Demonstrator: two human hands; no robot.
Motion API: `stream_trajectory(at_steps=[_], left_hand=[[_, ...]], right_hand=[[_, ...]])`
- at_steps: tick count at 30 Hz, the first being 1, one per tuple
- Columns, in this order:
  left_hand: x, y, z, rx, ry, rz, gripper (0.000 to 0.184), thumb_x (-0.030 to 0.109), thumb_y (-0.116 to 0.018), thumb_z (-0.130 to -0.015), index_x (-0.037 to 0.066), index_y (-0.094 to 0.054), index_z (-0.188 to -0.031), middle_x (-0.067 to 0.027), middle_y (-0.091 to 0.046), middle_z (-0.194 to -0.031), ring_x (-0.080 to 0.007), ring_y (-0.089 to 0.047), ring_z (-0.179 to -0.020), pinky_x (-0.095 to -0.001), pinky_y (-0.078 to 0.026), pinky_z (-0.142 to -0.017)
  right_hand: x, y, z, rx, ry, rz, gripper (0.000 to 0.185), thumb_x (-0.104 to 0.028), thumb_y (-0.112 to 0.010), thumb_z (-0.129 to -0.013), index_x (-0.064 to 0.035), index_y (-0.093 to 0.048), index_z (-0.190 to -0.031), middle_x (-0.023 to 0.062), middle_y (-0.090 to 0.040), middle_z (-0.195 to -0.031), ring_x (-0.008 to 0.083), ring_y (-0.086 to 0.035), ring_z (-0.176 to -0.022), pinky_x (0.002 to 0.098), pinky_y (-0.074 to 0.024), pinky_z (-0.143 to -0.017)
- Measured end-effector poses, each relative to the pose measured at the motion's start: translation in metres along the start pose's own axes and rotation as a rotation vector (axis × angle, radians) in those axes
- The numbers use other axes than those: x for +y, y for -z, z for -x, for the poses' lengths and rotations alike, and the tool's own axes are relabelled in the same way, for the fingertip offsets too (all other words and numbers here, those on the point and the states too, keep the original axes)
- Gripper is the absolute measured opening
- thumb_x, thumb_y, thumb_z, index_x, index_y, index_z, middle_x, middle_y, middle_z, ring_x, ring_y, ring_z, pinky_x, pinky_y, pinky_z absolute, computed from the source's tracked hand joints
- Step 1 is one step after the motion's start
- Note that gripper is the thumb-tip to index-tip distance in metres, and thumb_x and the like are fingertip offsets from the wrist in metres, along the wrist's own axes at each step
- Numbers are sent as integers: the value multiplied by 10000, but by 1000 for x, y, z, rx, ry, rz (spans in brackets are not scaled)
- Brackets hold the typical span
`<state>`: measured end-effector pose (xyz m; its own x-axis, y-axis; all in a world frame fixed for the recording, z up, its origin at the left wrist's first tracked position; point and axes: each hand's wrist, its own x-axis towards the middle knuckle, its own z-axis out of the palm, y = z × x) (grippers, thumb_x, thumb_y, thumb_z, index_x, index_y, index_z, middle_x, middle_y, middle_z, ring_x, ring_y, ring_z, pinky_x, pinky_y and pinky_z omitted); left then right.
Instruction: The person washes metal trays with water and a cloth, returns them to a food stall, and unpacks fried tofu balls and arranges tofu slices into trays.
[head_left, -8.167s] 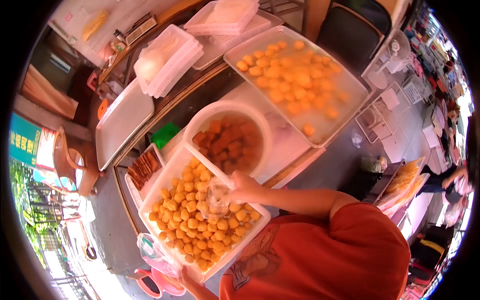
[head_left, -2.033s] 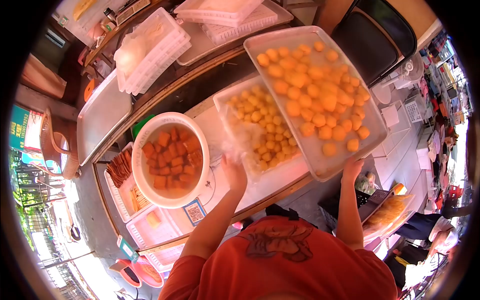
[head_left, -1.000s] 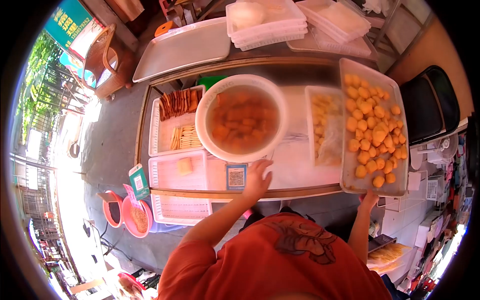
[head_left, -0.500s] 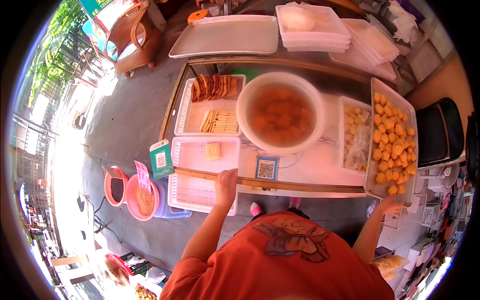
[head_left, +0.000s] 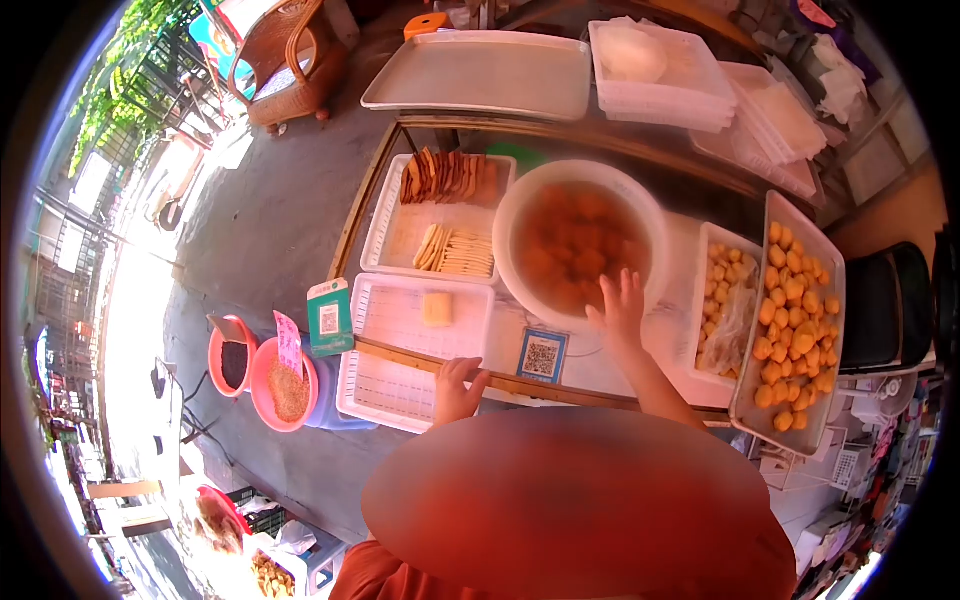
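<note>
My right hand (head_left: pixel 620 308) is at the front right rim of a big white basin (head_left: pixel 508 205), fingers spread and nothing in them. Round brownish pieces (head_left: pixel 575 250) sit in cloudy liquid inside that basin. My left hand (head_left: pixel 460 390) is closed over the wooden rail (head_left: pixel 400 357) along the table's front edge. Beside it lies a white plastic basket (head_left: pixel 375 300) with one pale yellow block (head_left: pixel 437 309). A blue-framed QR code card (head_left: pixel 543 355) lies on the tabletop between my two hands.
A metal tray (head_left: pixel 745 412) of yellow balls stands on the right, near a white basket (head_left: pixel 704 240) of similar balls. Another basket (head_left: pixel 383 235) holds brown slices and pale sticks. A green QR sign (head_left: pixel 330 318) and pink buckets (head_left: pixel 262 400) are at the left.
My right hand has left the corner of the metal tray and moved left to the basin's rim. My left hand stays at the rail. The whole view has shifted slightly.
</note>
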<state>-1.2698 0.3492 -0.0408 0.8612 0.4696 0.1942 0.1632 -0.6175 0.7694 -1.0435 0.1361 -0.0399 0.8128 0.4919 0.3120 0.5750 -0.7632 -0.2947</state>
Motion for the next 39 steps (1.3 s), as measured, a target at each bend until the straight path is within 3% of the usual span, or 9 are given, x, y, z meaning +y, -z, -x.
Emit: stream_trajectory(at_steps=[6,11,15,18,22,29,33,37,39], left_hand=[[3,8,3,100,169,152,279,56,-625,-748,15,-579,-1020,-113,-609,-880,-243,-567,-856,-342,-426,-781],[5,47,8,420,244,137,354,-22,-553,-786,-3,-514,-1138,-103,-595,-879,-193,-574,-804,-318,-458,-752],[-6,82,14,593,321,-65,298,-39,-551,-778,-11,-557,-1075,-53,-551,-746,-158,-523,-685,-282,-450,-666],[-23,91,7,488,247,-208,303,-34,-561,-765,-9,-562,-1067,-60,-526,-711,-188,-505,-651,-304,-437,-640],[-39,87,-34,122,-184,-211,307,23,-593,-717,24,-551,-1021,-102,-560,-823,-282,-522,-779,-405,-387,-736],[-88,81,-91,-27,-348,-190,251,26,-590,-688,98,-571,-927,-14,-564,-859,-182,-561,-818,-436,-299,-897],[-100,83,-92,-74,-335,-132,209,55,-599,-681,101,-576,-884,-10,-562,-836,-173,-560,-794,-427,-308,-907],[-108,87,-92,-132,-349,-66,203,84,-599,-679,98,-577,-881,-8,-564,-831,-155,-561,-794,-421,-346,-880],[-111,88,-92,-148,-358,-50,224,94,-596,-677,92,-578,-900,-6,-561,-836,-149,-559,-796,-409,-365,-864]], right_hand=[[-11,-65,-28,-225,-113,43,639,-299,-634,-747,-121,-376,-1304,234,-265,-1371,400,-164,-1307,574,-176,-1012],[-35,-56,-54,-16,-66,-117,570,-251,-653,-743,-107,-417,-1242,227,-301,-1345,397,-205,-1290,598,-193,-989],[-52,-69,-96,113,37,-256,546,-210,-652,-742,-94,-418,-1222,224,-333,-1315,409,-261,-1252,547,-240,-986],[-85,-83,-139,140,87,-344,495,-191,-642,-745,-39,-449,-1174,226,-412,-1231,391,-361,-1168,482,-304,-957],[-144,-128,-200,91,182,-460,455,-227,-631,-758,9,-486,-1118,218,-490,-1135,346,-459,-1061,439,-367,-900],[-250,-210,-312,-427,-224,-301,657,-518,-461,-814,13,-447,-1200,242,-419,-1250,344,-367,-1189,454,-300,-971],[-267,-257,-351,-273,-431,-144,742,-559,-444,-802,-3,-370,-1288,304,-275,-1347,428,-216,-1272,500,-138,-1040],[-311,-267,-345,-162,-491,9,759,-569,-488,-773,-30,-377,-1295,308,-279,-1343,444,-188,-1279,563,-119,-1015],[-315,-299,-338,41,-326,211,661,-502,-568,-738,-33,-448,-1188,262,-394,-1230,401,-313,-1184,546,-211,-963]])
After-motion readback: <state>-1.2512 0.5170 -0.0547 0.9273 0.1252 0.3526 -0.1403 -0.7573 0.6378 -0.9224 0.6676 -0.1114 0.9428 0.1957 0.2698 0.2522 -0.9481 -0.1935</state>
